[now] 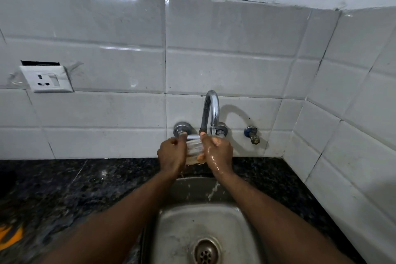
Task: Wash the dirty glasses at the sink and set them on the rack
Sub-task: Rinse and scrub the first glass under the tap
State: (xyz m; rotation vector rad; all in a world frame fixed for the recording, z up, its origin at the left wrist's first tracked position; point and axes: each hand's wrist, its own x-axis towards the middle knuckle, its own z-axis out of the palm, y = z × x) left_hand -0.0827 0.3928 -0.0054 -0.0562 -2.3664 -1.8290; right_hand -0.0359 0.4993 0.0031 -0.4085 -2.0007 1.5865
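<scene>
A: Entry, rinse step. Landmark: the curved chrome tap spout. The clear ribbed drinking glass is being held just below and left of the spout's mouth, above the back edge of the stainless steel sink basin.

B: State of the grip?

A: The left hand is closing around the glass's left side; the right hand, wet, is pressing on its right side. Both are holding the glass between them. Something orange is showing under the right palm; cannot tell what.

B: Water?

A: A thin stream is falling from the spout onto the right hand's fingers, just right of the glass.

B: Judgement for doing it well?

A: Probably shifting the glass rightward under the stream, turning it so the ribs are all getting rinsed, keeping both hands firm since wet glass is slippery. Rack not in view.
</scene>
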